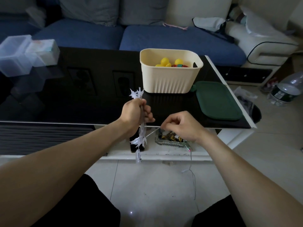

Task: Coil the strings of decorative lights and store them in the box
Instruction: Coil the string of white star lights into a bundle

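The string of lights point(139, 118) sits at centre frame, its gathered loops bunched in the left hand point(136, 114), whose fingers curl tight round them so the coil keeps its shape. A taut strand runs to the right hand point(182, 126), which seems to pinch it between fingertips to feed the next loop; the loose tail hangs toward the floor at lower right. The cream box point(170, 76) stands open above centre on the black table point(82, 95), its green lid point(218, 100) laid beside it, ready.
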Demonstrator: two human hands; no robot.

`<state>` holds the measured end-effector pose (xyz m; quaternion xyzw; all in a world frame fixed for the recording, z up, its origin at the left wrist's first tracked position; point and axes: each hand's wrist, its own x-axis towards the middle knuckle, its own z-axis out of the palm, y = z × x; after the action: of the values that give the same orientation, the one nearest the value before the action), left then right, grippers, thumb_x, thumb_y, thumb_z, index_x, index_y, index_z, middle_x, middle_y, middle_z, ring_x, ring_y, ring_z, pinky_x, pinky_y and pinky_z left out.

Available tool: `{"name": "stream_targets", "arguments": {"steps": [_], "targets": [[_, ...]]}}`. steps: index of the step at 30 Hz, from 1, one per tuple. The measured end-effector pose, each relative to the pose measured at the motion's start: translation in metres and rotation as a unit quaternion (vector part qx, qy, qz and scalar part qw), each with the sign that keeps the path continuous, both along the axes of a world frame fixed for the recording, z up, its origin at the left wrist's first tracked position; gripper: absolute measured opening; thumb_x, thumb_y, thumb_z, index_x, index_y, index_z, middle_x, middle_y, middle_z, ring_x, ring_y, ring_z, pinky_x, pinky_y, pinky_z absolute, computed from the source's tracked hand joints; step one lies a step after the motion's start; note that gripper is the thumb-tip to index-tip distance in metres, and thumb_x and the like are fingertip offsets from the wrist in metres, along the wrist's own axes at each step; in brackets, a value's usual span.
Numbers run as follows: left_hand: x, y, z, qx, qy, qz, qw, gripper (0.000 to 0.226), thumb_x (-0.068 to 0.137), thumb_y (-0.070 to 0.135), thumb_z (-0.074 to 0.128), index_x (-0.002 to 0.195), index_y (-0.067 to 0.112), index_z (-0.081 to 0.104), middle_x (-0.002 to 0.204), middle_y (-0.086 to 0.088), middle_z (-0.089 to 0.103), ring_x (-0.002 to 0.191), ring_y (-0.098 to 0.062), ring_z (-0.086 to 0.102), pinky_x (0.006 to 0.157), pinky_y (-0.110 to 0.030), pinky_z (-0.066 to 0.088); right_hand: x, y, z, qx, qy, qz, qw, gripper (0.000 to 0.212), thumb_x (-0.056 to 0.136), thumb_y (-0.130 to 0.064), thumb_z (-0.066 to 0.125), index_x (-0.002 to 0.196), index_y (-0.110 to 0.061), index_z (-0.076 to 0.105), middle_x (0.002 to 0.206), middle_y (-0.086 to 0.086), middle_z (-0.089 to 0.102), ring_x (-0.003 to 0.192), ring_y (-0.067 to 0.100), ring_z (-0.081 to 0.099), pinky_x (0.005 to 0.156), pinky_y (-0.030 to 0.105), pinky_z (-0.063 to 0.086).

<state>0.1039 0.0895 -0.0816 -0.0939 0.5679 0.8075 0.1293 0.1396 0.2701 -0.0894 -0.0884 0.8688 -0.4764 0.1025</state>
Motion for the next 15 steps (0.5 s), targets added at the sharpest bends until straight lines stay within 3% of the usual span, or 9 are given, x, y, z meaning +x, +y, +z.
{"name": "stream_targets", "arguments": {"steps": [3, 6, 8, 10, 12, 15], "targets": [[0.004, 0.003, -0.002, -0.031, 0.006, -0.049, 0.998, 0.018, 0.103, 0.009, 0.034, 0.089, 0.007, 0.045, 0.065, -0.012, 0.058, 0.06, -0.03, 0.061, 0.069, -0.048, 0.057, 0.0, -0.004, -0.001, 0.007, -0.023, 0.013, 1.0, 0.021, 0.09, -0.013, 0.064, 0.082, -0.021, 0.081, 0.086, 0.003, 0.078, 0.091, 0.023, 0.071, 0.091, 0.044, 0.055], [0.011, 0.005, -0.003, -0.06, 0.003, -0.101, 0.993, 0.019, 0.104, 0.009, 0.034, 0.093, 0.003, 0.048, 0.079, -0.02, 0.064, 0.068, -0.033, 0.065, 0.075, -0.05, 0.056, -0.001, -0.008, -0.005, 0.016, -0.018, 0.019, 1.0, 0.021, 0.092, -0.018, 0.065, 0.083, -0.026, 0.082, 0.088, 0.008, 0.077, 0.093, 0.035, 0.069, 0.091, 0.051, 0.054], [0.014, 0.007, -0.005, -0.09, 0.002, -0.13, 0.987, 0.022, 0.103, 0.009, 0.036, 0.093, -0.001, 0.053, 0.092, -0.027, 0.065, 0.071, -0.033, 0.064, 0.07, -0.045, 0.055, 0.0, -0.009, -0.006, 0.027, -0.016, 0.026, 0.999, 0.019, 0.094, -0.018, 0.065, 0.092, -0.027, 0.082, 0.08, -0.015, 0.075, 0.082, 0.014, 0.07, 0.077, 0.033, 0.054], [0.015, 0.009, -0.006, -0.108, 0.002, -0.159, 0.981, 0.027, 0.102, 0.008, 0.035, 0.086, -0.002, 0.055, 0.096, -0.028, 0.065, 0.072, -0.034, 0.062, 0.069, -0.045, 0.054, 0.002, -0.011, -0.006, 0.039, -0.002, 0.028, 0.999, 0.015, 0.094, -0.019, 0.067, 0.099, -0.024, 0.081, 0.071, -0.02, 0.067, 0.07, -0.008, 0.061, 0.066, 0.011, 0.042], [0.017, 0.01, -0.008, -0.117, 0.005, -0.182, 0.976, 0.03, 0.101, 0.005, 0.033, 0.079, 0.001, 0.054, 0.088, -0.022, 0.065, 0.068, -0.033, 0.06, 0.068, -0.045, 0.054, 0.003, -0.012, -0.007, 0.067, 0.024, 0.031, 0.997, 0.012, 0.092, -0.024, 0.071, 0.099, -0.025, 0.081, 0.074, -0.013, 0.06, 0.066, -0.011, 0.057, 0.063, 0.009, 0.039], [0.017, 0.01, -0.01, -0.144, -0.011, -0.195, 0.97, 0.03, 0.103, 0.008, 0.032, 0.084, 0.0, 0.054, 0.079, -0.018, 0.062, 0.06, -0.027, 0.06, 0.053, -0.035, 0.054, 0.004, -0.015, -0.008, 0.056, 0.045, 0.011, 0.997, 0.01, 0.087, -0.023, 0.078, 0.097, -0.025, 0.08, 0.074, -0.015, 0.063, 0.063, -0.01, 0.058, 0.06, 0.009, 0.041]]}}
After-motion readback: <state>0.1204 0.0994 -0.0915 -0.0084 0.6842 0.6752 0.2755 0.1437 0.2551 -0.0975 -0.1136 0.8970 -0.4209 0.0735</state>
